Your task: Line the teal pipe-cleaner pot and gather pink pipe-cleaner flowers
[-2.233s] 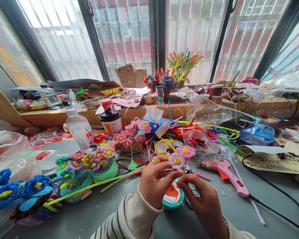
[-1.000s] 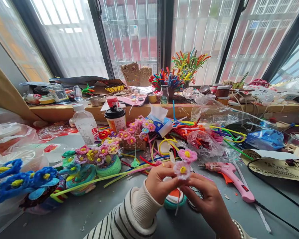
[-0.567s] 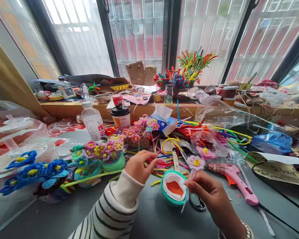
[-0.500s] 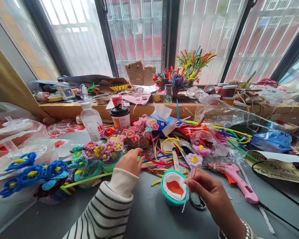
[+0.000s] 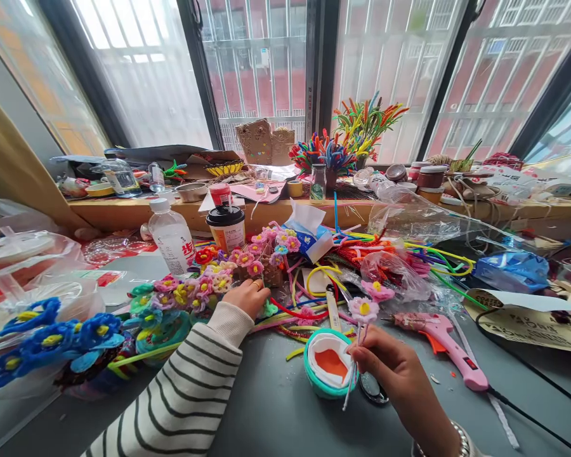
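Observation:
My right hand (image 5: pixel 387 365) is closed in a pinch on the thin stems of pipe-cleaner flowers: a pale pink flower (image 5: pixel 363 309) with a yellow centre and a deeper pink flower (image 5: pixel 377 291) above it. The stems slant down past the right rim of a teal-wrapped cup (image 5: pixel 309 365) with white lining and an orange patch inside. My left hand (image 5: pixel 245 297) reaches among the flowers, close to the pot of pink flowers (image 5: pixel 254 256); its fingertips are largely hidden. A green flower (image 5: pixel 269 309) lies just right of it.
A pink hot glue gun (image 5: pixel 450 343) lies on the right with its cord. Blue flowers (image 5: pixel 52 343) stand at the left. A plastic bottle (image 5: pixel 171 235), a lidded paper cup (image 5: pixel 226 228) and a heap of pipe cleaners (image 5: pixel 380 247) fill the back.
My left hand has moved slightly left and farther in, toward the pink flower pot. My right hand keeps its pinch on the flower stems; the whole view has shifted slightly.

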{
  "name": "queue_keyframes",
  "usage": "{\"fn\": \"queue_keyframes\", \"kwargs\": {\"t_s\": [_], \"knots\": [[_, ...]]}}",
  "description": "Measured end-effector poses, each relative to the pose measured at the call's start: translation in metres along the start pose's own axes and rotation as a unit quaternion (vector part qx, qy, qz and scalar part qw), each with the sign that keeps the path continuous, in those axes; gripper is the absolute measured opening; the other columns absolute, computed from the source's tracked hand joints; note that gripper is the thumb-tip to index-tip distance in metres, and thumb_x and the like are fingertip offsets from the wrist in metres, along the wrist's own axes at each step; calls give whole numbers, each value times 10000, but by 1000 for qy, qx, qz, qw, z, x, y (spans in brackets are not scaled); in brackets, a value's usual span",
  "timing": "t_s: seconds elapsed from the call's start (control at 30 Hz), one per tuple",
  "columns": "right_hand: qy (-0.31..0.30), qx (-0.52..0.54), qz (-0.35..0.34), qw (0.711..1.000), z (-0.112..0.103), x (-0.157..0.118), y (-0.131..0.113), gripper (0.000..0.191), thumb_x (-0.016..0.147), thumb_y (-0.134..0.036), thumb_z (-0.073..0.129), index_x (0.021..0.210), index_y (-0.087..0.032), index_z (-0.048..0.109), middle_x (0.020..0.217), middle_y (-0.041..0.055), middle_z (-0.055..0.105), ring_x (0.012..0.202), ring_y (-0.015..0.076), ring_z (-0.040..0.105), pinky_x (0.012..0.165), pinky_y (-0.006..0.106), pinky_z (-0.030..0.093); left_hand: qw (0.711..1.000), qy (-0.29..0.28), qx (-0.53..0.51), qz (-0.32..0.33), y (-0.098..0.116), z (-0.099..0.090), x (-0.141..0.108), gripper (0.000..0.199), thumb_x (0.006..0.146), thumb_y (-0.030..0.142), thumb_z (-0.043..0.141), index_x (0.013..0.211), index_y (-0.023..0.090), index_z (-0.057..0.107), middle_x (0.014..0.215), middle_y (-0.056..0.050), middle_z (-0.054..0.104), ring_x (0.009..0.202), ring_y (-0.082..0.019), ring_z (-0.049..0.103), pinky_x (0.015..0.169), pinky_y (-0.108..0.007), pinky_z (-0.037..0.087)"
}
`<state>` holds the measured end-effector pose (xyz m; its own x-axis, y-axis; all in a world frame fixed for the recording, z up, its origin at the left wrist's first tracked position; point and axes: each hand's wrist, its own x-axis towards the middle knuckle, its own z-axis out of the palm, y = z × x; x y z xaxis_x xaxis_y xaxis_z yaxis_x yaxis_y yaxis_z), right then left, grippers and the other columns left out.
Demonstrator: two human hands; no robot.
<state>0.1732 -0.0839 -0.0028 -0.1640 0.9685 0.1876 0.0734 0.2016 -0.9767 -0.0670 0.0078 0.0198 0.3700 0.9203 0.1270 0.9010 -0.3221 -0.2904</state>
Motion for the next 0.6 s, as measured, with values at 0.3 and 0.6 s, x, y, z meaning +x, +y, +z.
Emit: {"fn": "queue_keyframes", "kwargs": {"t_s": [0.3,0.6], "knots": [[-2,-6,3,1000,2,2,-2,240,729,-336,520,562,-169,483,609,-15,453,583,99,427,544,208,347,934,274,-192,-125,-25,-42,1,224,716,225,416,810,161,608,799,-57,653,706,-178,603,661,-264,457],[-3,-15,3,1000,2,1,-1,224,730,-341,516,589,-168,507,618,-12,454,578,98,423,530,205,346,818,238,-490,-182,-42,-62,50,323,679,383,470,758,115,632,681,-70,664,586,-157,611,538,-253,490]]}}
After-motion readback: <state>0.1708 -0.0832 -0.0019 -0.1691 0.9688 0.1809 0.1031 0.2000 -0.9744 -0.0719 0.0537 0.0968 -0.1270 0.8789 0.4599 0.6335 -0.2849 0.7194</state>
